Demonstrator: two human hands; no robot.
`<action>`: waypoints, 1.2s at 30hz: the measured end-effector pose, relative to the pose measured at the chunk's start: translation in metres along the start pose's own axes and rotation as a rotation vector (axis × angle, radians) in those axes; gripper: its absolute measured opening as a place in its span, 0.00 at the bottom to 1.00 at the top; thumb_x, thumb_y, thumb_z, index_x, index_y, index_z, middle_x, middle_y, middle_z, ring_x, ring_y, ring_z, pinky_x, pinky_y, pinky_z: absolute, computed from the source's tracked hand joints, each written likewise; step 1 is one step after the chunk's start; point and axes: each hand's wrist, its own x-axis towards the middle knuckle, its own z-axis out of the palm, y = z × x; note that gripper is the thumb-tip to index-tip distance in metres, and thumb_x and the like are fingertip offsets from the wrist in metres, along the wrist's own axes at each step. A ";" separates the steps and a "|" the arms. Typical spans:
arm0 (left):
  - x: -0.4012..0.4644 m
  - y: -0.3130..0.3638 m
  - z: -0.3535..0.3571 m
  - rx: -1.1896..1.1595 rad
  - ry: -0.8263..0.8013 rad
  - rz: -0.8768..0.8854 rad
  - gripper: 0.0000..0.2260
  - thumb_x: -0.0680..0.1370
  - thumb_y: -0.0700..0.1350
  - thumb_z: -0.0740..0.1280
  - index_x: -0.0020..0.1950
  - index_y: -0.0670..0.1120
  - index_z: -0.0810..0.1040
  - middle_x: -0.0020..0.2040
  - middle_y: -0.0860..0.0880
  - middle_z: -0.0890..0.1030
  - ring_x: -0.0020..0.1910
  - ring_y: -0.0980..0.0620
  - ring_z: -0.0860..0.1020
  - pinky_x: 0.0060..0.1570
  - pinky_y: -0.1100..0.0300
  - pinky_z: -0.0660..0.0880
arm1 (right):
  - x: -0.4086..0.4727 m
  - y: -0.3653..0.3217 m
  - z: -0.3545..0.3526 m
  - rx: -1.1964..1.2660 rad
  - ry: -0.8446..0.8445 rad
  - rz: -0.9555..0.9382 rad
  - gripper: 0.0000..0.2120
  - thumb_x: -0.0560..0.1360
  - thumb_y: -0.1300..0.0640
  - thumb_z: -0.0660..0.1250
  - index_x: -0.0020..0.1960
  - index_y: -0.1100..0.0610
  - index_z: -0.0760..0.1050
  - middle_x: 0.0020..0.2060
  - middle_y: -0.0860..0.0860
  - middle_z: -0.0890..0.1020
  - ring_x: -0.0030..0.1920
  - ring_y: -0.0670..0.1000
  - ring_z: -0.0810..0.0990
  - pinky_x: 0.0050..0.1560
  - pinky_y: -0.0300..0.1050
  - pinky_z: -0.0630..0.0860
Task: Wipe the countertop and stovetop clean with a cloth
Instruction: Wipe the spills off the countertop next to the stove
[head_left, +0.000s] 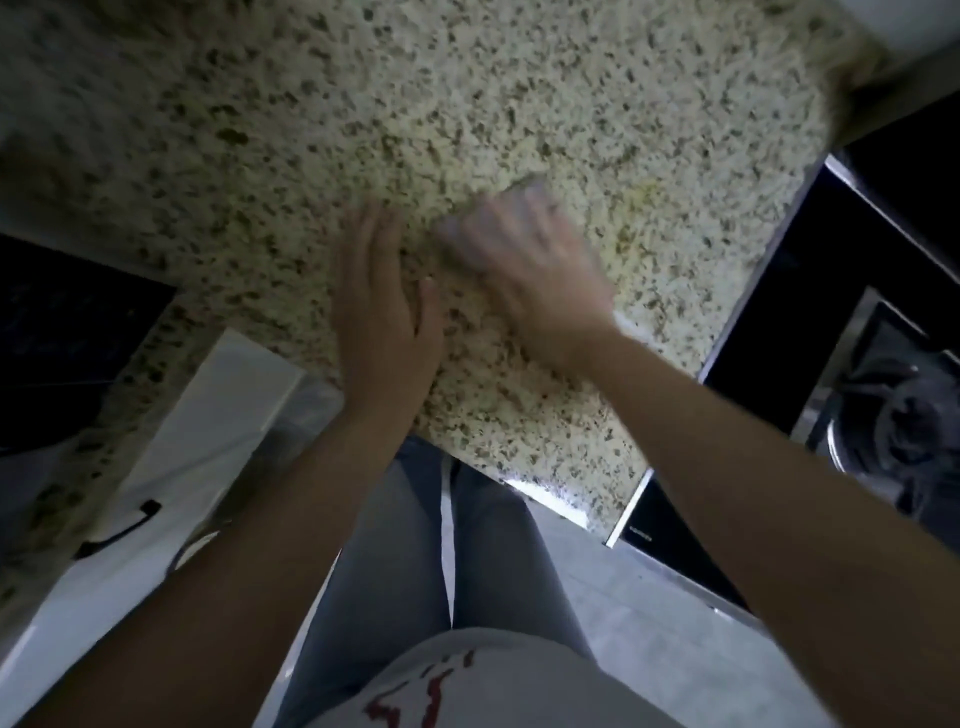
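the left hand (382, 312) lies flat on the speckled stone bench (467, 104), fingers straight and together, holding nothing. just beside it the right hand (530, 265) presses down on a pale cloth (522, 189) (blurred, only its far edge shows past the fingers); whether those fingers curl round the cloth or lie flat on it, i cannot tell. the cloth sits near the middle of the bench. the black stovetop (810, 291) with its burner (904, 426) lies to the right, well apart from the cloth.
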 end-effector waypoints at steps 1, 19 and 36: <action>0.000 0.005 0.003 -0.006 -0.022 0.027 0.23 0.83 0.43 0.59 0.78 0.41 0.65 0.79 0.43 0.64 0.80 0.46 0.59 0.77 0.45 0.60 | -0.001 0.026 -0.001 0.015 0.007 0.161 0.24 0.87 0.47 0.49 0.83 0.44 0.53 0.81 0.55 0.61 0.80 0.64 0.56 0.80 0.62 0.56; -0.012 0.024 0.028 -0.117 -0.187 0.255 0.17 0.85 0.40 0.58 0.74 0.39 0.71 0.75 0.42 0.70 0.78 0.44 0.64 0.76 0.45 0.62 | -0.032 0.051 0.014 0.171 0.082 0.698 0.28 0.84 0.38 0.39 0.83 0.40 0.52 0.84 0.55 0.52 0.83 0.65 0.46 0.82 0.63 0.43; -0.034 0.047 0.040 -0.069 -0.214 0.185 0.18 0.84 0.41 0.57 0.74 0.42 0.72 0.73 0.46 0.73 0.75 0.50 0.68 0.75 0.54 0.65 | -0.113 -0.035 0.033 0.175 0.111 0.600 0.26 0.85 0.39 0.51 0.81 0.41 0.60 0.83 0.54 0.56 0.81 0.69 0.50 0.78 0.74 0.47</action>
